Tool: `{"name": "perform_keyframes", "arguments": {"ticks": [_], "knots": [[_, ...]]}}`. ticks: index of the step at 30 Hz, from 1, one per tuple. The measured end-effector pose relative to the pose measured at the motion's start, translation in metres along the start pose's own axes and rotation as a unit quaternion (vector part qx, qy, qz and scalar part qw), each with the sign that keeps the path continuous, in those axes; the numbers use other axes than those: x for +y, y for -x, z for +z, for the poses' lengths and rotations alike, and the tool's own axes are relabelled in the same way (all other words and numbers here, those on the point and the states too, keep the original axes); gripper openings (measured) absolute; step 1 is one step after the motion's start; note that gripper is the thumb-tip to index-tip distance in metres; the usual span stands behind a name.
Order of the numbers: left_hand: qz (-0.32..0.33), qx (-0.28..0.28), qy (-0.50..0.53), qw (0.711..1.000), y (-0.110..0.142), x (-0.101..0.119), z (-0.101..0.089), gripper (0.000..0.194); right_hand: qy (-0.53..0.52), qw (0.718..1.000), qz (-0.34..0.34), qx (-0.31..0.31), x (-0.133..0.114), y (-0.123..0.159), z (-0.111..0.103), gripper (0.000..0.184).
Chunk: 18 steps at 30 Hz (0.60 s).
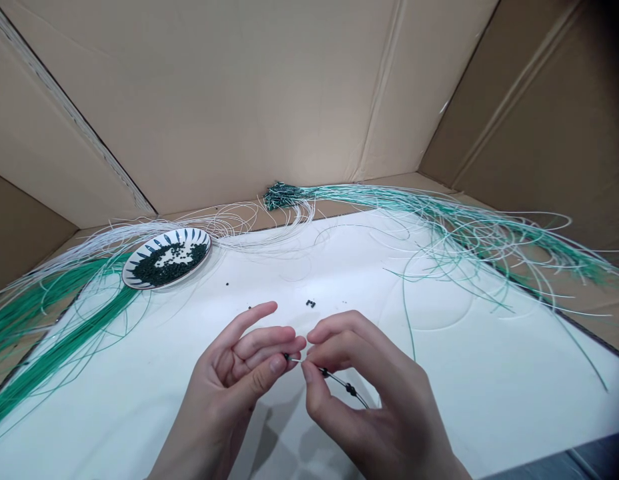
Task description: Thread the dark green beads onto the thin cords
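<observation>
My left hand (239, 373) pinches a small black bead (287, 357) between thumb and fingers, its index finger raised apart. A thin pale wire (360, 400) runs from this bead into my right hand (379, 377), whose thumb and fingertips close on it near the tip. Further back on the wire, black beads (350, 389) sit in small clusters below my right palm. Beyond my fingers, a few loose black beads (310, 304) lie on the white board (489, 400).
A striped plate (202, 235) of dark beads stands at the left, touching green strands (89, 333) and white strands (104, 233). A beaded bundle (282, 195) lies at the back, its long green and white strands (439, 213) trailing right. Cardboard walls (264, 100) enclose the board.
</observation>
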<state>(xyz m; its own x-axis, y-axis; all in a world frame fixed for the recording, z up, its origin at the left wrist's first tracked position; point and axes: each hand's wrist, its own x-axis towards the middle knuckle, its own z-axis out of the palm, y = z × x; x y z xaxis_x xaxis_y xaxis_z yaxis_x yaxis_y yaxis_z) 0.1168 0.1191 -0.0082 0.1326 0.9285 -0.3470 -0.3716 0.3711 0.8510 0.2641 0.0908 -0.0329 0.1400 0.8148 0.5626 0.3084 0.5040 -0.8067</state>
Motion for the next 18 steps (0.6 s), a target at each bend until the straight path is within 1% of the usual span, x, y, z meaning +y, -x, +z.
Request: {"name": "perform_keyframes", "arguments": {"ticks": [4,9,15,18], "knots": [[0.0,-0.003,-0.001,1.0,-0.001,0.0004,0.001,0.045,0.008,1.0,0.003,-0.018,-0.0016,-0.0008,-0.0031,0.022],[0.003,0.026,-0.011,1.0,0.0034,0.0032,0.0065,0.045,0.018,0.999,0.001,-0.04,-0.0032,-0.002,-0.0066,0.023],[0.006,0.022,-0.013,1.0,0.0032,0.0033,0.0075,0.043,-0.008,1.0,0.006,-0.013,-0.0021,-0.0006,-0.0017,0.023],[0.007,0.006,-0.008,1.0,0.0023,0.0022,0.0047,0.04,-0.01,1.0,0.004,-0.016,-0.0021,-0.0008,-0.0011,0.023]]}}
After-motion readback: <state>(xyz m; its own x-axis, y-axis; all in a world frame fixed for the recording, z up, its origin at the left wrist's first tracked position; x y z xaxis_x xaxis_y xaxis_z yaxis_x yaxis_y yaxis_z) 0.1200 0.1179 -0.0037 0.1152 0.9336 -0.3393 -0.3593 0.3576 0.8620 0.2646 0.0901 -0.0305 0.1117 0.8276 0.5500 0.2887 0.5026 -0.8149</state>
